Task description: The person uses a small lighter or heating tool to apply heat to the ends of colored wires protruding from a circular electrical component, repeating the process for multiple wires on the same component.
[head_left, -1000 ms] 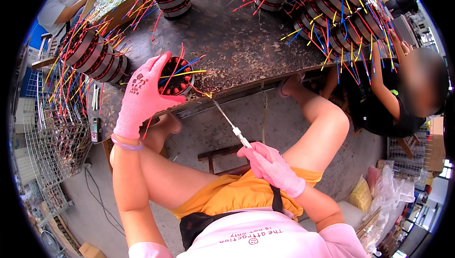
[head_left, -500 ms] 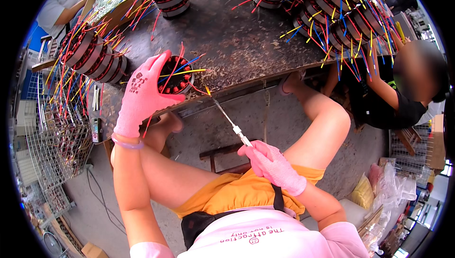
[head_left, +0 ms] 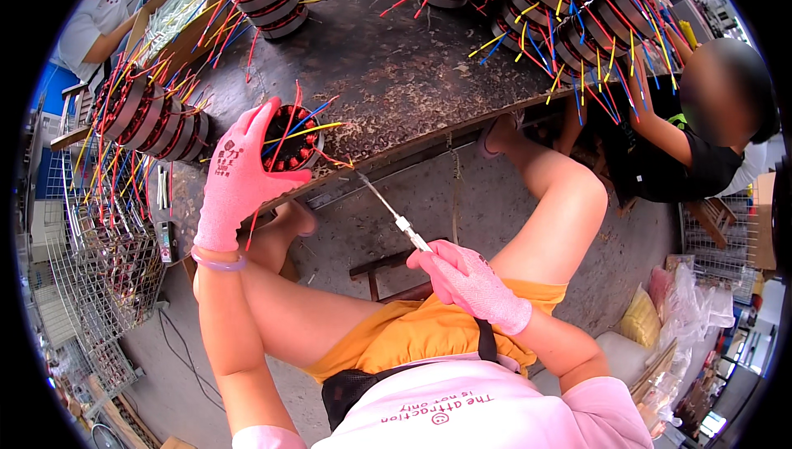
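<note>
A ring-shaped motor stator (head_left: pixel 307 154), with red windings inside, sits at the table's near edge. My left hand (head_left: pixel 233 170), in a pink glove, is closed around its left side, thumb along the near rim. Red, blue and yellow leads stick out of it. In my right hand (head_left: pixel 472 284), also gloved in pink, is a slim rod tool (head_left: pixel 403 224) with a thin metal shaft and a pale collar; my fingers hide its handle. Its tip points at the yellow end of a red lead (head_left: pixel 337 160), just beyond the table edge. I cannot tell whether they touch.
Stacks of wired stators stand at the left (head_left: pixel 153 119), far left (head_left: pixel 268 3) and far right (head_left: pixel 577 20) of the dark worn table (head_left: pixel 388 77). A co-worker (head_left: pixel 693 144) sits at the right, hands by the stators. A wire rack (head_left: pixel 103 259) stands left.
The whole view has shifted slightly. The tool's tip, at the lead's yellow end before, now shows a little apart from or barely at it. Both hands keep their hold.
</note>
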The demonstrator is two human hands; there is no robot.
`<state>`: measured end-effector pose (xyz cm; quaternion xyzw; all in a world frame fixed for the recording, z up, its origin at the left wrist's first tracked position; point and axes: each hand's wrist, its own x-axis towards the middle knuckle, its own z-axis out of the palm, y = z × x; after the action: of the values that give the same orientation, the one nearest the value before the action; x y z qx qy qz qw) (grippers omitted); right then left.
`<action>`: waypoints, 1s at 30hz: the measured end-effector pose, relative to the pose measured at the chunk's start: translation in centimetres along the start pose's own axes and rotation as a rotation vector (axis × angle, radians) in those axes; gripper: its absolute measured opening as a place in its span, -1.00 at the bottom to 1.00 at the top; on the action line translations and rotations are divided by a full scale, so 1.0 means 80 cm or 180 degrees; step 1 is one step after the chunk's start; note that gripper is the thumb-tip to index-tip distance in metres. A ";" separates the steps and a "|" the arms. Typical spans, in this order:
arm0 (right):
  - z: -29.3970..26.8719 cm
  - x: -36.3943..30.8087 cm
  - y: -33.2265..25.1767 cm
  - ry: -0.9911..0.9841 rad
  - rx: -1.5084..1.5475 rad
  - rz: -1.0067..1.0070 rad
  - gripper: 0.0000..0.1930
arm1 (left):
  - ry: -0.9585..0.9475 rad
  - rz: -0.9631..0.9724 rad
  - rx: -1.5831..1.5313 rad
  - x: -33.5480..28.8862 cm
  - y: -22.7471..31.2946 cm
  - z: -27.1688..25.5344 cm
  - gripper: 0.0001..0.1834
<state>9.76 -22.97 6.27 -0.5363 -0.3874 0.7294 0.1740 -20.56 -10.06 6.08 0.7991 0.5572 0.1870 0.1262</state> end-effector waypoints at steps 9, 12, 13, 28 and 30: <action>-0.001 -0.001 0.001 0.0009 0.0076 0.0027 -0.72 | -0.0028 -0.0023 0.0089 0.000 -0.006 0.003 0.03; -0.001 -0.001 0.002 -0.0008 0.0123 0.0014 -0.72 | -0.0026 -0.0019 0.0094 -0.001 -0.005 0.003 0.03; -0.001 0.000 0.005 -0.0011 0.0153 -0.0011 -0.72 | -0.0030 -0.0028 0.0078 0.000 -0.004 0.003 0.03; -0.002 0.001 0.007 0.0030 0.0089 -0.0124 -0.70 | -0.0015 -0.0024 0.0050 0.001 -0.006 0.006 0.04; -0.003 0.001 0.009 0.0036 0.0057 -0.0142 -0.70 | -0.0016 -0.0033 0.0040 0.002 -0.006 0.007 0.05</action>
<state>10.04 -23.27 5.62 -0.5302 -0.3917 0.7257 0.1972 -20.65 -9.72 5.42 0.7975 0.5622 0.1809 0.1235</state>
